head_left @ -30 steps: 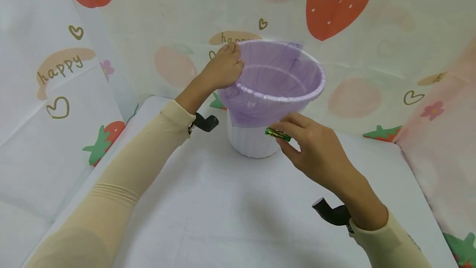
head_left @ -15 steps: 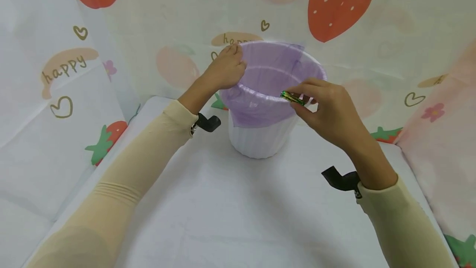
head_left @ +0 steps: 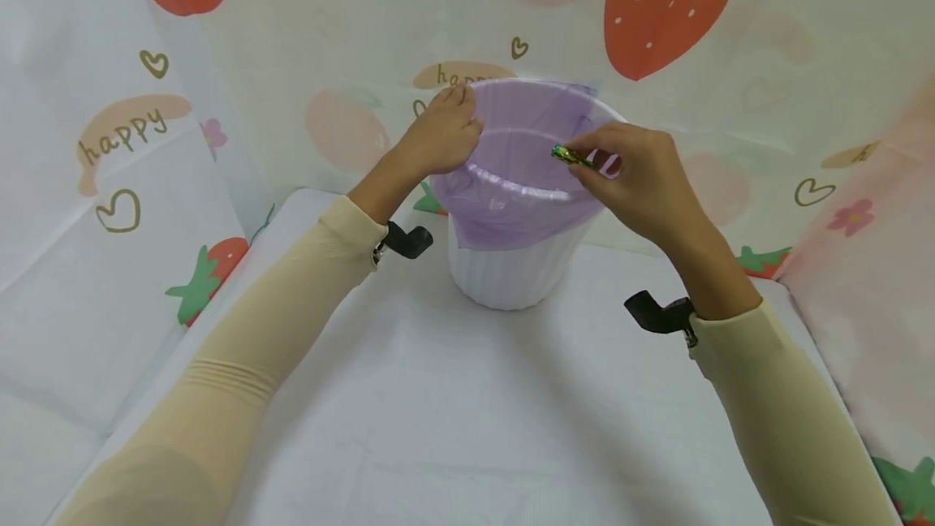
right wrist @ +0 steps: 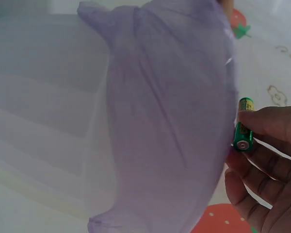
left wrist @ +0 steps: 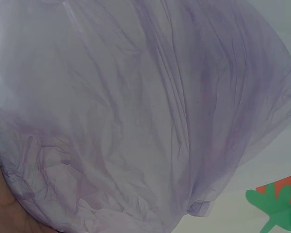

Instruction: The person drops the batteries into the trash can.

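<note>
A white ribbed trash can point(head_left: 504, 278) stands upright on the table, with a thin purple bag point(head_left: 511, 222) folded over its rim. My left hand point(head_left: 444, 132) grips the rim at the left, fingers over the edge; a sliver of this hand point(left wrist: 9, 208) shows beside the bag in the left wrist view. Between thumb and fingers, my right hand point(head_left: 635, 177) pinches a green and gold battery point(head_left: 570, 156), which overlaps the can's mouth in the head view. The right wrist view shows the battery's round metal end by the bagged rim. The can's bottom inside is hidden.
White cloth covers the table point(head_left: 438, 412). Behind and at both sides hang curtains point(head_left: 365, 15) printed with strawberries, hearts and "happy". A black wrist mount juts from each cuff, the left mount point(head_left: 409, 240) near the can and the right mount point(head_left: 660, 313) over the cloth.
My right hand has risen with the battery from in front of the can to the level of its mouth. The left hand keeps its grip on the rim.
</note>
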Action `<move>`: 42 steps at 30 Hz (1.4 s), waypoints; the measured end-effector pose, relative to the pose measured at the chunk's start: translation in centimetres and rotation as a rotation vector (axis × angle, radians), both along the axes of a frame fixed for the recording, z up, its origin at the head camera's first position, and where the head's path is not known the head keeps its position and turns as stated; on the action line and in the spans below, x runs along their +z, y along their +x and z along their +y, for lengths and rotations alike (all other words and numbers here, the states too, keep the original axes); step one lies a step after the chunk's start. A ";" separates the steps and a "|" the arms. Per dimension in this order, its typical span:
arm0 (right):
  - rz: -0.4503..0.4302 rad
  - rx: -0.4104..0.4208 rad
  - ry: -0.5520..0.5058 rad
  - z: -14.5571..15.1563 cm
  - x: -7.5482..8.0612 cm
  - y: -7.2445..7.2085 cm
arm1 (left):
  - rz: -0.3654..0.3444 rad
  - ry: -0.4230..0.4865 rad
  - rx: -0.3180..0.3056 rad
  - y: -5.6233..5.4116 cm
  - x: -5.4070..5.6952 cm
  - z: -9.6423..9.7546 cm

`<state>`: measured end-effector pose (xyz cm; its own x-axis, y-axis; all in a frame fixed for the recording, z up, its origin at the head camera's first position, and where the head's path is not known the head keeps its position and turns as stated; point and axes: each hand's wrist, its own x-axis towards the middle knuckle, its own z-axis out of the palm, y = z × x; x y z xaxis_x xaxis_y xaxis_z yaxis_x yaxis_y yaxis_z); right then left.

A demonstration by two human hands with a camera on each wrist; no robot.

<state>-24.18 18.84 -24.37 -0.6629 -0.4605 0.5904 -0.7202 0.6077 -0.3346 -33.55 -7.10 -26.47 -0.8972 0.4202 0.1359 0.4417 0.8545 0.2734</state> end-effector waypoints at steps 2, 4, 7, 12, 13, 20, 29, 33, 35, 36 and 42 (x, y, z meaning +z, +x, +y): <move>-0.021 -0.009 0.006 0.0 -0.2 -0.6 | -0.006 0.004 0.000 0.0 0.0 -0.1; -0.044 -0.014 0.007 -0.1 -0.5 -1.2 | -0.013 0.012 0.001 -0.1 -0.1 -0.1; -0.069 -0.020 0.019 -0.1 -1.0 -1.9 | -0.016 0.017 0.003 -0.1 -0.1 -0.2; -0.112 -0.046 0.035 -0.3 -1.4 -2.5 | -0.013 0.026 0.006 -0.1 -0.1 -0.2; -0.117 -0.053 0.036 -0.3 -1.4 -2.5 | -0.012 0.026 0.005 0.0 -0.1 -0.1; -0.204 -0.110 0.032 -0.5 -1.3 -2.5 | -0.018 0.020 0.004 0.0 0.0 0.0; -0.281 -0.158 -0.004 -0.5 -1.4 -2.3 | -0.015 0.023 0.004 0.0 -0.1 0.0; -0.285 -0.164 -0.001 -0.3 -1.5 -2.3 | -0.017 0.024 0.003 0.1 -0.1 0.2; -0.282 -0.169 -0.002 -0.2 -1.5 -2.4 | -0.014 0.024 0.000 0.1 0.0 0.2; -0.278 -0.171 -0.005 -0.2 -1.5 -2.4 | -0.011 0.023 -0.002 0.1 0.0 0.2; -0.272 -0.180 -0.007 -0.1 -1.6 -2.6 | -0.024 0.041 0.000 -0.1 0.2 0.1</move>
